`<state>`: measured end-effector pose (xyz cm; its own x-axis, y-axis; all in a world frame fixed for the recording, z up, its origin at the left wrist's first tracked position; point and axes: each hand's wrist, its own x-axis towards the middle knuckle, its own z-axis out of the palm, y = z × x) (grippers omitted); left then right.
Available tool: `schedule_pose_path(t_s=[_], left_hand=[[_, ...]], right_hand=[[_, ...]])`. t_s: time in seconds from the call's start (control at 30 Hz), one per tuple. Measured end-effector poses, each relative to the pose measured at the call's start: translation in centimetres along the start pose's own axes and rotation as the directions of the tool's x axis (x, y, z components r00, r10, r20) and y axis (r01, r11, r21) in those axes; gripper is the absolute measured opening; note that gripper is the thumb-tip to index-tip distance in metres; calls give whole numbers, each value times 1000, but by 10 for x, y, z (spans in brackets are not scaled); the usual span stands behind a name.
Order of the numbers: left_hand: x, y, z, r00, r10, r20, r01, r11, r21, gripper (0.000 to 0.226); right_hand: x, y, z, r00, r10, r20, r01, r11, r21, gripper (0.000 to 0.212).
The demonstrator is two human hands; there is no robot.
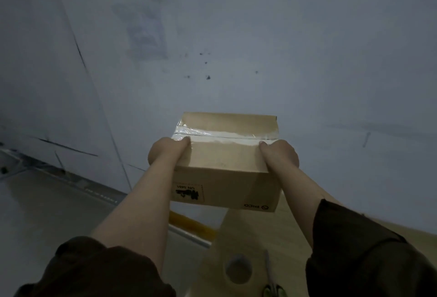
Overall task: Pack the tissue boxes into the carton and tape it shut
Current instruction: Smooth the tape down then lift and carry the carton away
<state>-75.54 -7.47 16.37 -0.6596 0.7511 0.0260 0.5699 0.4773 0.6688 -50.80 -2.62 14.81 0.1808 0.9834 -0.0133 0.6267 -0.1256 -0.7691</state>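
A closed brown carton (224, 154) is held up in front of a grey wall, with clear tape (227, 134) running across the seam of its top flaps. My left hand (168, 152) grips its left side, thumb resting on the top by the tape. My right hand (280, 153) grips its right side the same way. The near face carries a printed label and a logo, both upside down. No tissue boxes can be seen. Below, on the wooden table (290, 221), lies a roll of tape (238, 269), blurred.
The scuffed grey wall (236, 36) fills most of the view. A yellow strip (191, 223) and a metal rail run along the floor at lower left. A tool with a green handle (272, 289) lies on the table next to the roll.
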Motion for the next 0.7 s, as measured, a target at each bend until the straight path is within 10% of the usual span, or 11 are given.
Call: schedule_pose_path(t_s=[0.7], left_hand=[[203, -131, -121, 994, -65, -86, 67, 998, 18, 59]], right_hand=[[8, -184, 212, 992, -126, 26, 127, 992, -22, 41]])
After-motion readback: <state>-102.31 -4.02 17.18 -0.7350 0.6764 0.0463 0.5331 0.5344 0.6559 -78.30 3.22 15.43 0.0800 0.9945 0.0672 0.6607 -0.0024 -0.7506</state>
